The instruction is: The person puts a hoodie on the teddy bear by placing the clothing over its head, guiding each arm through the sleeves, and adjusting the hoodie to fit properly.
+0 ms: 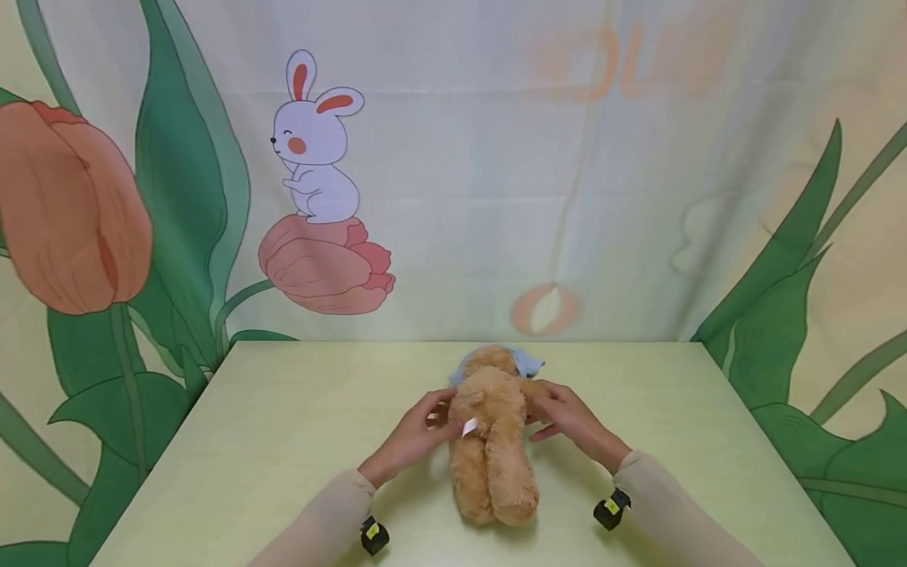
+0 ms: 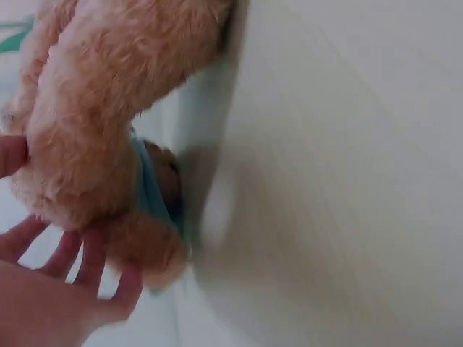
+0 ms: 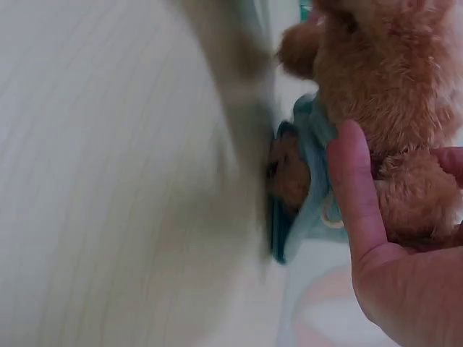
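A tan plush teddy bear (image 1: 505,461) is held back side up over the table, its legs towards me. Pale blue cloth (image 1: 527,363) wraps its head at the far end, and a small white tag (image 1: 470,427) sticks out at its lower back. My left hand (image 1: 411,437) grips the bear's left side, thumb above and fingers beneath, as the left wrist view also shows. On the opposite side my right hand (image 1: 572,417) holds the bear near its arm. In the right wrist view the bear's face (image 3: 289,172), partly hidden by the blue cloth, points down at the tabletop.
The pale yellow-green table (image 1: 283,441) reaches back to a hanging cloth backdrop (image 1: 453,197) printed with tulips and a white rabbit. Small black boxes (image 1: 374,536) with yellow marks sit at both wrists.
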